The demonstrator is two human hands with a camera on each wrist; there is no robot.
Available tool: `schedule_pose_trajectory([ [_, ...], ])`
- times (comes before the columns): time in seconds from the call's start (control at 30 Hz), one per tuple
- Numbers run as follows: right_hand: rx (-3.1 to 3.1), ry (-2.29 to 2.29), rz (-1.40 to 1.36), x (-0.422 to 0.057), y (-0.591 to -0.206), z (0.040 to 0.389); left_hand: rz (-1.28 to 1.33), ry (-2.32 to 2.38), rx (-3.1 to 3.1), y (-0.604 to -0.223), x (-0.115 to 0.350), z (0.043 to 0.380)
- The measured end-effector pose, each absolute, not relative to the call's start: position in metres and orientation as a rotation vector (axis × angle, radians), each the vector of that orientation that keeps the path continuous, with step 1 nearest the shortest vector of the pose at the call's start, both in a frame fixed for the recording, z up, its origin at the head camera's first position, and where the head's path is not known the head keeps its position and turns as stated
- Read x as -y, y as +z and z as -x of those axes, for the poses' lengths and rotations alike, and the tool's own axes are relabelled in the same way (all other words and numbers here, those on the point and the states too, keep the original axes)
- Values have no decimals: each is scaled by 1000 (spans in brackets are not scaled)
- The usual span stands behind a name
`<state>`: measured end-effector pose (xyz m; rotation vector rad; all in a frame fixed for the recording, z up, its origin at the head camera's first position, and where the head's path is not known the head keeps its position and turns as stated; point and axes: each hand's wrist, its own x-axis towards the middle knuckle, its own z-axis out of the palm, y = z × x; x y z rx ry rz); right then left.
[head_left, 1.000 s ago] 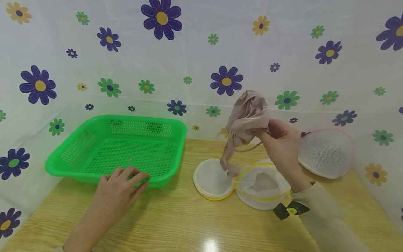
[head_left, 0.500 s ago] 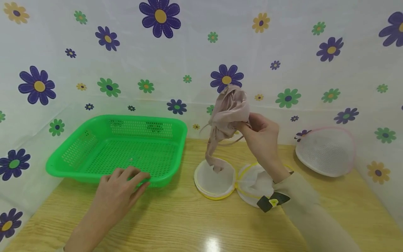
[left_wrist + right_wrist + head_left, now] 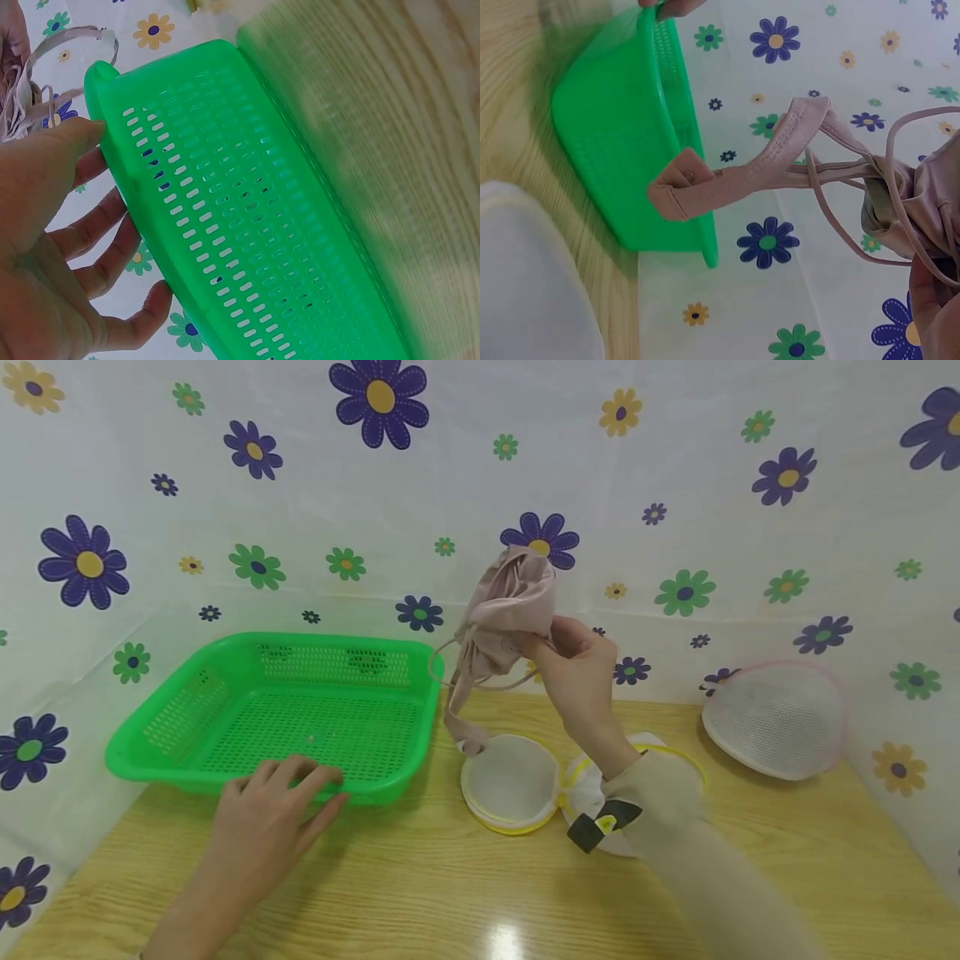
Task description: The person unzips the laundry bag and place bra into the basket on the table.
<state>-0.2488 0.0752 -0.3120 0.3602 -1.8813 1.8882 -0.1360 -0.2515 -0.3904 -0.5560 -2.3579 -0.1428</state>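
Note:
My right hand (image 3: 573, 668) pinches a dusty-pink bra (image 3: 510, 602) and holds it up above the table. Its band and thin straps dangle; in the right wrist view the band (image 3: 720, 187) overlaps the basket's side. At the front rim of a green perforated basket (image 3: 431, 693), my left hand (image 3: 273, 810) has its fingers bent over the edge and the thumb outside. The left wrist view shows those fingertips and thumb (image 3: 79, 135) along the rim. Below the bra lies a white bra wash bag (image 3: 510, 781) with yellow trim, unfolded in two round halves; my right forearm partly hides one half.
A white mesh bag (image 3: 776, 722) with pink trim leans near the flowered curtain (image 3: 480, 485) at the back right. The wooden table (image 3: 420, 877) extends in front. Tiny specks show on the basket's floor.
My right hand has carried the bra leftward, from above the wash bag's right half towards the basket. The left hand has slid slightly left along the rim.

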Motion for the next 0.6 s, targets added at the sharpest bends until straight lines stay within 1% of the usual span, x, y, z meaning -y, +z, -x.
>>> schedule_pose_trajectory([
  [0.37, 1738, 2089, -338, -37, -303, 256, 558, -143, 2390, -390, 251, 138],
  [0.6, 1904, 1911, -403, -11, -316, 259, 545, -152, 2370, -391, 252, 137],
])
